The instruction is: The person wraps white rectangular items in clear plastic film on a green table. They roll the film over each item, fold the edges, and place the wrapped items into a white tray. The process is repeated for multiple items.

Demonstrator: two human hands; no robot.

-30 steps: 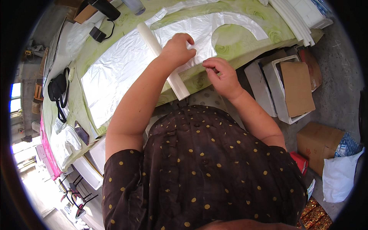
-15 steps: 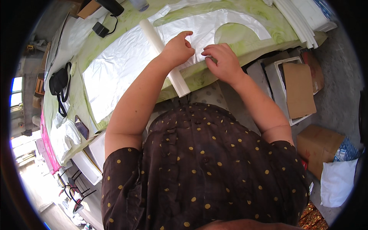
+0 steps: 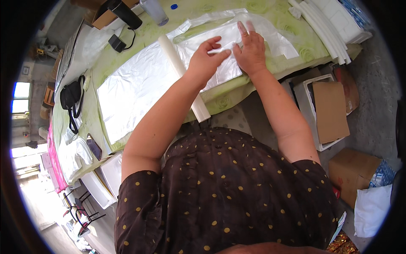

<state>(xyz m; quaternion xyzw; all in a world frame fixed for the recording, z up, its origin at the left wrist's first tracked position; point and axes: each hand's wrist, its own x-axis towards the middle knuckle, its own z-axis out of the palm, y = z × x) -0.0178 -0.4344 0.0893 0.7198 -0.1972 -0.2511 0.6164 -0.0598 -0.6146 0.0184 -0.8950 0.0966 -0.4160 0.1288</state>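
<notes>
- Room: grey floor, bright opening at left; table (image 3: 222,102) under a pale green, rose-patterned cloth.
- Pink cloth (image 3: 56,156), hanging at the table's left end.
- Black bag (image 3: 70,95), strapped, at the left end.
- Black-framed chair (image 3: 79,205), on the floor beyond that end.
- Dark phone (image 3: 94,146), by the near left corner.
- Black adapter (image 3: 116,42) with cable, toward the far edge.
- Black cylinder (image 3: 124,13), leftward along the far edge.
- White plastic film (image 3: 134,82), spread flat from the left part across the middle, one side along the near edge; a curved strip reaches toward the right end.
- Clear bottle (image 3: 154,12), far edge; blue cap (image 3: 174,6) just beside.
- Pale roll (image 3: 174,56), laid slantwise across the film, lower end overhanging the near edge.
- Left hand (image 3: 206,60), above the film right of the roll: half open, fingers loosely curved, thumb apart; no held item visible.
- Right hand (image 3: 252,51), over the film's right part: fingers extended and parted, thumb out; fingertips look whitish, whether film covers them cannot be told.
- White tubes (image 3: 320,31), bundled at the right end.
- Brown carton (image 3: 353,171), on the floor right of the table.
</notes>
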